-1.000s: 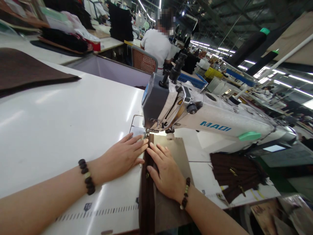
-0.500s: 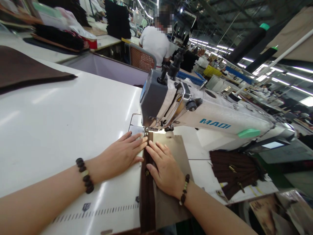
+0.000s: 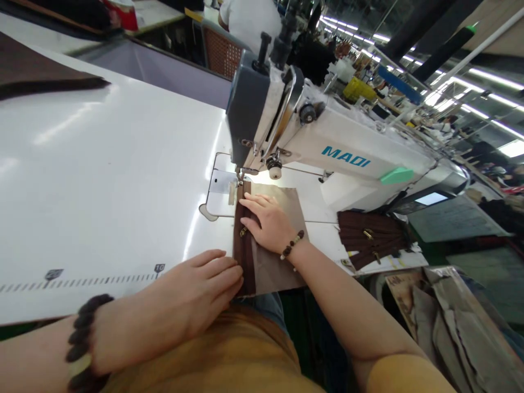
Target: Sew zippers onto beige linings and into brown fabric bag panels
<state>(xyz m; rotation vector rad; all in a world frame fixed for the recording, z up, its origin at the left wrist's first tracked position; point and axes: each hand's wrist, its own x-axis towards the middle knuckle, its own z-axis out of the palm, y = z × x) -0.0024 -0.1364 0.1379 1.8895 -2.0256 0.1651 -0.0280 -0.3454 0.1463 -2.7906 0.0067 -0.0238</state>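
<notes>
A long brown zipper (image 3: 248, 256) with a brass-coloured pull lies along the left edge of a beige fabric piece (image 3: 286, 273). Their far end sits under the presser foot of the sewing machine (image 3: 344, 136). My right hand (image 3: 268, 221) rests on zipper and fabric just in front of the foot, fingers stretched out. At the zipper's near end, by the table edge, my left hand (image 3: 208, 286) has its fingers pressed together on the left border; its thumb is hidden. Both wrists wear beaded bracelets.
More brown zippers (image 3: 370, 237) with brass pulls lie to the right of the machine. Dark brown fabric (image 3: 45, 68) lies on the white table (image 3: 123, 180) at far left. Folded beige pieces (image 3: 454, 322) are at lower right. A person in white (image 3: 254, 24) sits beyond the machine.
My left hand has moved from beside the presser foot toward me, to the zipper's near end. My right hand stays on the fabric near the foot. The view has tilted downward.
</notes>
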